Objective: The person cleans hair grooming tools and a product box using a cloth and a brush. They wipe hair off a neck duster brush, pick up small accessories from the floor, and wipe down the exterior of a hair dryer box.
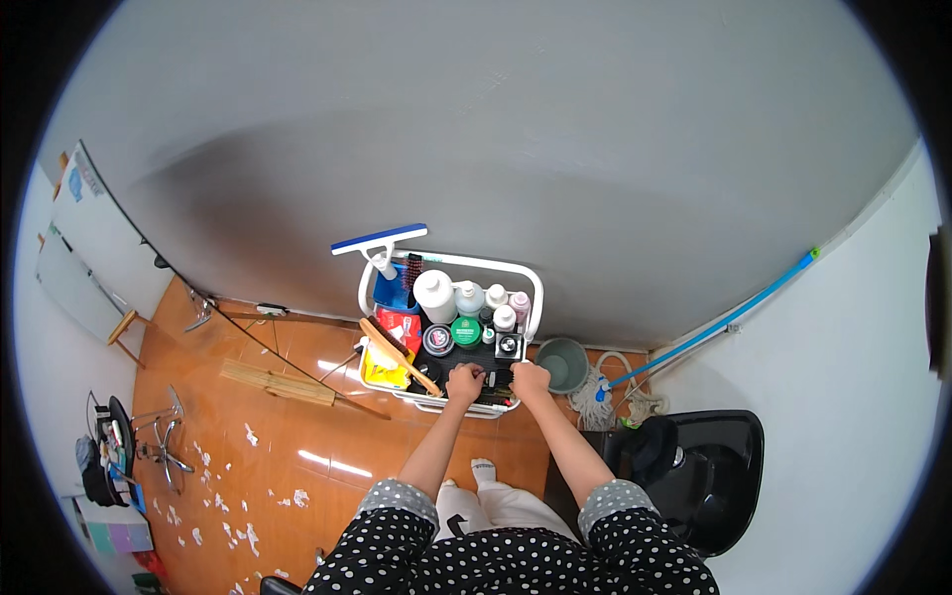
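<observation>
A white-railed cart [535,286] stands before me against the grey wall. My left hand [466,381] is over the front part of its dark tray, fingers bent near small dark items; whether it holds one is unclear. My right hand [529,378] is at the tray's front right, beside a small dark object that I cannot make out. Behind my hands are a green-lidded jar [465,332], a round tin [438,340], a large white bottle [435,296] and several smaller bottles. On the left a wooden-handled brush [398,355] lies across red and yellow packets. A blue-bladed squeegee [379,239] leans up behind.
Right of the cart are a grey bucket [561,365], a string mop [593,398] with a blue handle and a black wash basin [714,480]. Paper scraps [253,539] litter the tiled floor at left, near a wheeled stand [160,450] and a wooden board [279,383].
</observation>
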The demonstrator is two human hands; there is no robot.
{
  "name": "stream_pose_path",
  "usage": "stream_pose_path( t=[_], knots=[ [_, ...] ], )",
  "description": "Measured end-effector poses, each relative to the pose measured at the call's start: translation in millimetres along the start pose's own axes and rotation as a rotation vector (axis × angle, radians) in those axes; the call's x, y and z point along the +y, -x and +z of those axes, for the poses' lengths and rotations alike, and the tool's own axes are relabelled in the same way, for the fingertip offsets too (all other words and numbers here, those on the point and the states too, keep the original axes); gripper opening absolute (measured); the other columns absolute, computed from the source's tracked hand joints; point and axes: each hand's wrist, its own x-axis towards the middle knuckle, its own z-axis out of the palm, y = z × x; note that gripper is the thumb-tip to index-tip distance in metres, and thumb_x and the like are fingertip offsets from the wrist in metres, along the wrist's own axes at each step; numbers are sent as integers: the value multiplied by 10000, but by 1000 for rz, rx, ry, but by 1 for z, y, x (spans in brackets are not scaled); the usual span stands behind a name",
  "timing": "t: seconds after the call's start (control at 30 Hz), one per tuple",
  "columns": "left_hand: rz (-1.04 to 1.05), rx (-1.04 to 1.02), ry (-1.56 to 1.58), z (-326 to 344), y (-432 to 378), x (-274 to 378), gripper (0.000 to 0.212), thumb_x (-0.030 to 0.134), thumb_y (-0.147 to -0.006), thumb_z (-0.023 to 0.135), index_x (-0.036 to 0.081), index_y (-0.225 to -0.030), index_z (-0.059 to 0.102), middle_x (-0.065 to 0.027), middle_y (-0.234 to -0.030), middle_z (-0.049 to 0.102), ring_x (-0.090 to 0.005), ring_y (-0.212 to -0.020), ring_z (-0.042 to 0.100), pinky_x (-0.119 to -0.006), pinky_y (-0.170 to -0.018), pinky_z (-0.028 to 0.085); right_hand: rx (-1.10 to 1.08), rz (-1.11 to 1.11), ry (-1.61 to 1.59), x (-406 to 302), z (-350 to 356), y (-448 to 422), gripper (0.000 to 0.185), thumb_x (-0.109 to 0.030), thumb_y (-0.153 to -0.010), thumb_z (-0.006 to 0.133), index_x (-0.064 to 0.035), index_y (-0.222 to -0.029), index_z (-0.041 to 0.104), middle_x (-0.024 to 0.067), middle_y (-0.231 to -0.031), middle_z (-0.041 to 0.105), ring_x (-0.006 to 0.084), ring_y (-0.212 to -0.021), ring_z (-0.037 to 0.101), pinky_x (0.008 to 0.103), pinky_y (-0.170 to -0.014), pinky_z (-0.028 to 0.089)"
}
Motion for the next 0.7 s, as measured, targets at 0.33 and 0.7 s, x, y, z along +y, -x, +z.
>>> stream_pose_path(
  t=[0.33, 0.7],
  knots=[
    [137, 473, 634, -96, 101, -38, 191, 123, -833, 575, 8, -982, 608, -99, -826, 604, -141, -683, 561, -264, -652, 461, 173, -100, -721, -75, -45, 66, 203, -274, -774, 633, -94, -866, 652, 54, -572, 558, 185, -564, 566, 311, -535, 433],
    [-214, 1125, 819, -221, 347, -181, 197, 144, -886, 522, 7, -1021, 565, -51, -840, 598, -95, -757, 547, -228, -679, 448, -66, -863, -791, -298, -8, 182, 184, -180, -811, 600, -17, -885, 641, 74, -624, 542, 139, -550, 513, 272, -540, 420]
  ],
)
